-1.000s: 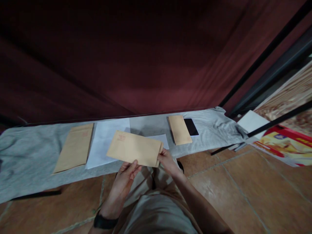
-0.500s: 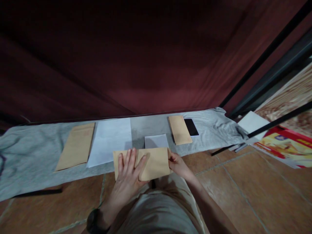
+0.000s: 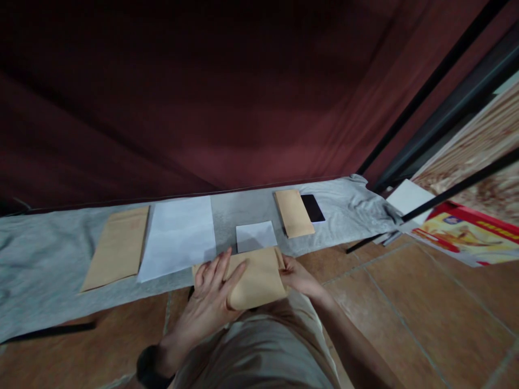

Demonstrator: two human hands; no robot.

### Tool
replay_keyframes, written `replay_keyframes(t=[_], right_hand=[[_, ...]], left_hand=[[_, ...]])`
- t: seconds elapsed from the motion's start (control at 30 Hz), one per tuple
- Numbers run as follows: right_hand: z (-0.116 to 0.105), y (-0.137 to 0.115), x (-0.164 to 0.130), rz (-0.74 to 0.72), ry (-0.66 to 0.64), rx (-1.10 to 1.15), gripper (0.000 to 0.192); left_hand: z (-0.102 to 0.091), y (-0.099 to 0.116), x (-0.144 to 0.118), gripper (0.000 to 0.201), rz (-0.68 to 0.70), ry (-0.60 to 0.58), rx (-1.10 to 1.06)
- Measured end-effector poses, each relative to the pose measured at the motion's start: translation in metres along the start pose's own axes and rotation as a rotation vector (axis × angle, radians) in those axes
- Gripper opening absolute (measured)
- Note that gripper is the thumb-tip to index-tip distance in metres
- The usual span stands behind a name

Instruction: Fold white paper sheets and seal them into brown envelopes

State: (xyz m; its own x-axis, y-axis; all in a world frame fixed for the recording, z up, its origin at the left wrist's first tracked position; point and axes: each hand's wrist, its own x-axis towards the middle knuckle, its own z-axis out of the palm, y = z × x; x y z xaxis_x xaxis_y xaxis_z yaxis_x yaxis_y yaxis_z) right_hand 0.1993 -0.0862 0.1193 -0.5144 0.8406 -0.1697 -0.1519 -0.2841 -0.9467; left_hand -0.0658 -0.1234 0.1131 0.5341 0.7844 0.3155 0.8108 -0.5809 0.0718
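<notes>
A brown paper envelope (image 3: pixel 257 278) lies across the near edge of the cloth-covered bench, in front of my body, and bows upward in the middle. My left hand (image 3: pixel 214 286) rests on its left part, fingers stretched over the paper and thumb apart. At the right end, my right hand (image 3: pixel 298 275) pinches the envelope's edge, where the paper is folded over. The right fingertips are partly hidden behind the paper. Just beyond the envelope is a small white sheet of paper (image 3: pixel 256 236).
On the grey cloth (image 3: pixel 227 208) lie a large brown envelope (image 3: pixel 117 246), a big white sheet (image 3: pixel 178 237), a smaller brown envelope (image 3: pixel 295 213) and a dark phone (image 3: pixel 313 208). A red curtain (image 3: pixel 227 108) hangs behind. At right are black bars and a red-yellow box (image 3: pixel 466 232).
My right hand has bent the envelope's right end, so the paper now bows and a fold shows there. The left fingers are a little more bent. The view has shifted slightly.
</notes>
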Motion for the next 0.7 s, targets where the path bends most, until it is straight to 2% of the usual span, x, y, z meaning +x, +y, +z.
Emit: replay_keyframes(t=[0.1,0.3,0.43,0.5,0.63,0.7], right_hand=[[0.002,0.002,0.001,0.003,0.005,-0.002,0.052],[-0.002,0.02,0.006,-0.124,0.275,-0.183,0.035],[-0.009,0.026,0.009,-0.096,0.305,-0.267,0.028],[-0.012,0.022,0.006,-0.121,0.369,-0.352,0.03],[-0.015,-0.001,-0.009,-0.267,0.592,-0.527,0.028],[-0.014,-0.012,-0.016,-0.28,0.543,-0.59,0.024]], left_hand=[[0.0,0.003,0.002,0.091,0.01,0.002,0.015],[0.011,0.004,-0.003,0.09,-0.023,0.001,-0.009],[0.024,0.001,-0.006,0.091,-0.081,-0.01,-0.058],[0.031,0.001,-0.007,0.092,-0.113,-0.016,-0.071],[0.042,0.003,-0.008,0.097,-0.163,0.001,-0.113],[0.048,0.005,-0.008,0.101,-0.174,0.006,-0.143]])
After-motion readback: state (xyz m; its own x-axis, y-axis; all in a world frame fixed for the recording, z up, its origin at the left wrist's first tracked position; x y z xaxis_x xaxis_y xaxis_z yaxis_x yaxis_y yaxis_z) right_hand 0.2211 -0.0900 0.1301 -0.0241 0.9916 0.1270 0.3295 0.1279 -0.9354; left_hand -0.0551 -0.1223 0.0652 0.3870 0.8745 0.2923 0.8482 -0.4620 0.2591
